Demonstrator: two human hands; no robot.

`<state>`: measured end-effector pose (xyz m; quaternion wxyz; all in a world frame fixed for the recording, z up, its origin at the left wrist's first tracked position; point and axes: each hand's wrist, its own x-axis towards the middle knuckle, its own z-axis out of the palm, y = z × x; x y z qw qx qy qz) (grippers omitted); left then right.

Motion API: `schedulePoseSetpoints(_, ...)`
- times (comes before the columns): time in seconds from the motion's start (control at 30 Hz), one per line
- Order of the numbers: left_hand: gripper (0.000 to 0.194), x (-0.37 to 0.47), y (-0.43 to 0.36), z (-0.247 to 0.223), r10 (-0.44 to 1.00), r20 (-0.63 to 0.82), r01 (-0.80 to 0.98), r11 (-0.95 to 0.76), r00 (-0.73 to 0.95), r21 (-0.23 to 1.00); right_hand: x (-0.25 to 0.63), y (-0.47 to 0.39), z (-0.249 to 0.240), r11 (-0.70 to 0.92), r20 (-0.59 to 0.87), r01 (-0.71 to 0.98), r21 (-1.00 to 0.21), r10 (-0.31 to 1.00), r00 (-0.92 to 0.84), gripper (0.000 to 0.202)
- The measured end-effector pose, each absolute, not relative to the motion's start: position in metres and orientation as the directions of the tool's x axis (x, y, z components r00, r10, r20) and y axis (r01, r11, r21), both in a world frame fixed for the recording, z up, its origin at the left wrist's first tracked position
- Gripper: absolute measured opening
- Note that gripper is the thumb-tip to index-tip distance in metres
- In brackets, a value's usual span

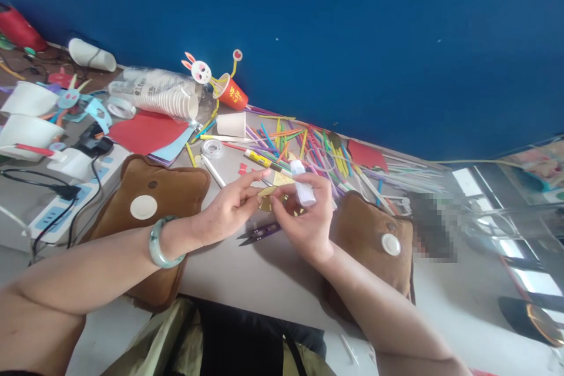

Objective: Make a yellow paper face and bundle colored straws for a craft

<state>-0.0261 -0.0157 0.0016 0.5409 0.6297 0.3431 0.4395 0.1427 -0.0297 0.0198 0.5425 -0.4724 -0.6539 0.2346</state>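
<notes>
A small yellow paper disc (pixel 265 198) is pinched between both of my hands over the table. My left hand (pixel 231 205) grips its left edge with thumb and fingers. From the other side, the thumb of my right hand (pixel 307 217) presses on the disc, its fingers curled. A white tube like a glue stick (pixel 305 188) rests against the right fingers; whether they hold it I cannot tell. Below the hands lie dark thread snips (pixel 261 234). Just behind are a yellow-and-black marker (pixel 258 158) and yellow paper scraps (pixel 282 178), partly covered.
Brown plush pouches (pixel 165 188) (pixel 368 247) lie on either side. Many coloured straws (pixel 308 147), a tape roll (pixel 212 148), paper cups (pixel 231 125) and red paper (pixel 147 131) spread behind. A corded power strip (pixel 83 194) is at left. A blue wall (pixel 308 41) backs the table.
</notes>
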Motion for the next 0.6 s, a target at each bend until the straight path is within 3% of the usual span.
schedulePoseSetpoints(0.6, 0.043, -0.0273, -0.0178, 0.0067, 0.878, 0.234, 0.065, -0.286, 0.418, 0.956, 0.1419, -0.0319, 0.0179, 0.437, 0.487, 0.413, -0.800, 0.873, 0.019, 0.041)
